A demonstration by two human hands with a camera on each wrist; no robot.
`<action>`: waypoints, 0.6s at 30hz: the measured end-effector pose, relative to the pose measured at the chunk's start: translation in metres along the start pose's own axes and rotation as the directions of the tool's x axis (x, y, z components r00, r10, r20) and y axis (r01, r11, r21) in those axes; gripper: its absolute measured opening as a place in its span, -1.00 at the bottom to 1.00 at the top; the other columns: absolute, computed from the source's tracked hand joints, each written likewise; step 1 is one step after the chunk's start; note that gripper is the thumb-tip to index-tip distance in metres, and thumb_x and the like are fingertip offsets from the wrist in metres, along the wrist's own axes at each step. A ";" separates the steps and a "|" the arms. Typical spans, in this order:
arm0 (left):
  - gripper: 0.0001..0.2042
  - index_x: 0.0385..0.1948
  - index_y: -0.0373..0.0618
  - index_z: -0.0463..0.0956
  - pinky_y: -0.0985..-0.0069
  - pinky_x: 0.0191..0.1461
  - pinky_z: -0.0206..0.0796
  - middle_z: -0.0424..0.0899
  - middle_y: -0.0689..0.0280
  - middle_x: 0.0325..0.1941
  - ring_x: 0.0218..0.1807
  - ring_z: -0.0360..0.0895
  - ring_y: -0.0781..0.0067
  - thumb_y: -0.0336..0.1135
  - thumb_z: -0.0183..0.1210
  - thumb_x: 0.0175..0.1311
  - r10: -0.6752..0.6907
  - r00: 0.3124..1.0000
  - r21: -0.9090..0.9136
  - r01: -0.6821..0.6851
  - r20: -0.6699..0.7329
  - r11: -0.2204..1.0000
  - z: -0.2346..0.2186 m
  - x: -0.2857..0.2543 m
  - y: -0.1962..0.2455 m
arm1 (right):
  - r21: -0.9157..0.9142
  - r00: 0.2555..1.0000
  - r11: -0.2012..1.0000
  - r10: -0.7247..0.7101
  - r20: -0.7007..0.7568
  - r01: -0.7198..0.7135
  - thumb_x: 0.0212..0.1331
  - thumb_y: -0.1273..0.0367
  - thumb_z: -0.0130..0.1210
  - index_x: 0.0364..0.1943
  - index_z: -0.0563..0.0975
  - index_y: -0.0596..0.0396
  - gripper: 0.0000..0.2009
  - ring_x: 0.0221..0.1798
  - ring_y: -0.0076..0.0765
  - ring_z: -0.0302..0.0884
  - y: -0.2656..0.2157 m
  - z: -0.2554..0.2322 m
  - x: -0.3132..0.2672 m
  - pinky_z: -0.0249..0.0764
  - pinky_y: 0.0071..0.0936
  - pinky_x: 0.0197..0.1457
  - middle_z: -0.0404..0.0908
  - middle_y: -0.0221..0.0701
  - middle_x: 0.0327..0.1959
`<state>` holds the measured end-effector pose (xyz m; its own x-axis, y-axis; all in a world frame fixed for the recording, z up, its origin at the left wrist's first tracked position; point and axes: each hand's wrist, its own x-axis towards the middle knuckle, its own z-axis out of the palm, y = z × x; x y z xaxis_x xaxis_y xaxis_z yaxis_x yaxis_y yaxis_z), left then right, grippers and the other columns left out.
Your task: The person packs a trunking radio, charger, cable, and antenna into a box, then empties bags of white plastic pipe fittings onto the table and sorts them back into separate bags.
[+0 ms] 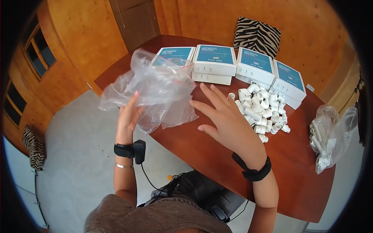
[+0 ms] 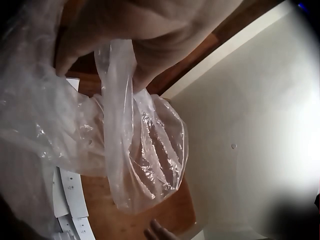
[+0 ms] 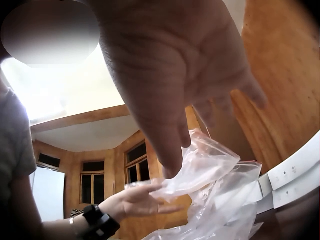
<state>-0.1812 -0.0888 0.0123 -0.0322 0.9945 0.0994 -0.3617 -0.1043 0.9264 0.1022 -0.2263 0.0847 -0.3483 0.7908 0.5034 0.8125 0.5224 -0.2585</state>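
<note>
- Wooden wall (image 1: 206, 23) behind; red-brown surface (image 1: 299, 182).
- Boxes (image 1: 214, 59), blue-topped, in a row.
- Clear plastic (image 1: 155, 87), red-edged, raised over the surface's edge.
- Left hand (image 1: 129, 118): fingers extended, touching plastic; right hand (image 1: 231, 121): spread, holding nothing.
- White pipe fittings (image 1: 254, 112), heaped near boxes.
- Apparent step: plastic handling; next move calls for firm grip.

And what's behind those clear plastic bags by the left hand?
In the head view, a NETWORK DIGITAL box pokes out behind the clear plastic bags. They cover its lower front, so I can't see that part.
</note>
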 end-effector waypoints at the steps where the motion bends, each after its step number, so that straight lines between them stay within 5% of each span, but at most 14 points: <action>1: -0.51 0.17 -0.28 0.25 0.29 0.19 0.34 0.41 0.08 0.18 0.18 0.42 0.15 -0.17 0.11 0.31 0.000 1.000 -0.002 0.000 0.005 1.000 -0.005 -0.002 0.001 | -0.004 1.000 1.000 0.003 -0.002 -0.003 -0.05 0.40 0.28 0.09 0.45 -0.04 -0.49 0.39 0.05 0.10 0.004 0.001 -0.001 0.20 0.13 0.27 0.19 -0.17 0.35; 3: -0.53 0.14 -0.29 0.29 0.22 0.25 0.25 0.41 0.12 0.20 0.25 0.33 0.25 -0.19 0.13 0.29 -0.132 0.991 -0.407 0.127 0.016 0.905 -0.017 -0.004 0.003 | 0.063 0.999 0.998 0.029 0.025 -0.031 -0.04 0.39 0.28 0.06 0.47 0.00 -0.52 0.38 0.08 0.13 0.010 0.003 -0.003 0.23 0.08 0.26 0.19 -0.12 0.34; 4: -0.53 0.14 -0.29 0.29 0.22 0.25 0.25 0.41 0.12 0.20 0.25 0.33 0.25 -0.19 0.13 0.29 -0.140 0.990 -0.408 0.138 0.025 0.903 -0.031 0.000 0.000 | 0.058 0.999 0.997 0.041 0.025 -0.042 -0.04 0.39 0.28 0.06 0.47 0.00 -0.52 0.38 0.08 0.13 0.012 0.005 -0.004 0.23 0.08 0.26 0.19 -0.12 0.34; 6: -0.33 0.23 -0.26 0.20 0.03 0.32 0.08 0.26 0.10 0.33 0.36 0.17 0.07 -0.08 0.24 0.17 0.115 0.988 -0.265 -0.140 -0.106 0.954 -0.063 0.020 -0.022 | 0.091 0.997 0.994 0.056 0.052 -0.061 -0.05 0.38 0.28 0.04 0.47 0.02 -0.53 0.36 0.09 0.15 0.017 0.006 -0.006 0.25 0.05 0.25 0.21 -0.09 0.32; 7: -0.25 0.28 -0.24 0.14 -0.08 0.35 -0.07 0.15 0.06 0.39 0.41 0.02 -0.04 -0.01 0.26 0.13 0.548 0.782 0.514 -0.353 -0.297 0.782 -0.080 0.025 -0.037 | 0.055 0.999 0.997 0.044 0.005 -0.045 -0.07 0.37 0.29 -0.01 0.50 0.04 -0.56 0.28 0.06 0.26 0.018 0.008 -0.007 0.27 -0.22 0.28 0.26 -0.09 0.29; 8: -0.16 0.33 -0.21 0.08 -0.19 0.38 -0.22 0.04 0.02 0.45 0.46 -0.13 -0.14 0.07 0.27 0.09 0.892 0.450 0.977 -0.164 -0.051 0.139 -0.084 0.030 -0.055 | 0.071 0.999 0.997 0.039 0.009 -0.040 -0.08 0.37 0.29 -0.03 0.51 0.05 -0.57 0.26 0.06 0.27 0.019 0.010 -0.007 0.28 -0.22 0.26 0.28 -0.09 0.27; 10: -0.02 0.38 -0.22 -0.06 -0.31 0.35 -0.36 -0.15 -0.03 0.49 0.48 -0.28 -0.22 0.15 0.28 0.03 0.666 0.738 0.953 0.114 0.109 -0.282 -0.017 -0.012 -0.008 | 0.088 0.999 0.996 0.033 -0.013 -0.031 -0.11 0.37 0.30 -0.08 0.51 0.05 -0.59 0.19 0.05 0.33 0.025 0.021 -0.009 0.34 -0.19 0.18 0.34 -0.12 0.19; 12: -0.03 0.38 -0.29 -0.10 -0.12 0.43 -0.32 -0.13 -0.07 0.48 0.49 -0.25 -0.15 0.11 0.26 0.07 0.389 0.801 0.875 -0.321 0.455 -0.363 -0.049 0.018 -0.035 | 0.082 0.998 0.996 0.050 -0.033 -0.047 -0.14 0.38 0.30 -0.12 0.52 0.06 -0.60 0.08 0.01 0.39 0.025 0.028 -0.010 0.39 -0.15 0.04 0.40 -0.19 0.04; 13: -0.06 0.37 -0.31 -0.10 0.03 0.46 -0.31 -0.13 -0.07 0.48 0.49 -0.23 -0.09 0.07 0.25 0.10 0.168 0.856 0.872 -0.476 0.490 -0.113 -0.062 0.034 -0.049 | 0.070 0.997 0.995 0.075 -0.024 -0.073 -0.16 0.39 0.30 -0.13 0.52 0.07 -0.61 0.02 -0.02 0.42 0.025 0.029 -0.011 0.40 -0.13 -0.04 0.42 -0.23 -0.04; 14: -0.10 0.36 -0.33 -0.09 0.17 0.49 -0.29 -0.13 -0.07 0.48 0.50 -0.20 -0.04 0.03 0.23 0.14 -0.072 0.832 0.830 -0.536 0.550 0.153 -0.059 0.045 -0.061 | 0.031 0.995 0.995 0.098 -0.008 -0.098 -0.15 0.38 0.29 -0.15 0.53 0.07 -0.63 0.00 -0.05 0.42 0.025 0.032 -0.011 0.40 -0.13 -0.08 0.42 -0.26 -0.09; 16: -0.16 0.36 -0.32 -0.05 0.41 0.49 -0.25 -0.12 -0.07 0.48 0.50 -0.16 0.07 -0.07 0.23 0.16 -0.462 0.741 0.868 -0.467 0.488 0.168 -0.012 0.034 -0.039 | 0.029 0.993 0.993 0.114 0.004 -0.114 -0.12 0.36 0.26 -0.20 0.54 0.08 -0.68 0.01 -0.08 0.40 0.028 0.022 -0.015 0.39 -0.12 -0.10 0.42 -0.28 -0.13; 18: -0.16 0.36 -0.32 -0.06 0.40 0.49 -0.25 -0.12 -0.07 0.48 0.50 -0.15 0.07 -0.08 0.24 0.16 -0.564 0.674 0.859 -0.494 0.476 0.134 0.005 0.054 -0.046 | 0.078 0.984 0.983 0.168 -0.052 -0.164 -0.10 0.33 0.24 -0.22 0.56 0.09 -0.70 0.04 -0.08 0.38 0.036 -0.010 -0.021 0.39 -0.10 -0.09 0.43 -0.28 -0.13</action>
<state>-0.1617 -0.0300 -0.0234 0.6261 0.7266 -0.2829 0.7677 -0.5109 0.3868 0.1431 -0.2277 0.0729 -0.1820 0.8495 0.4952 0.8194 0.4094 -0.4012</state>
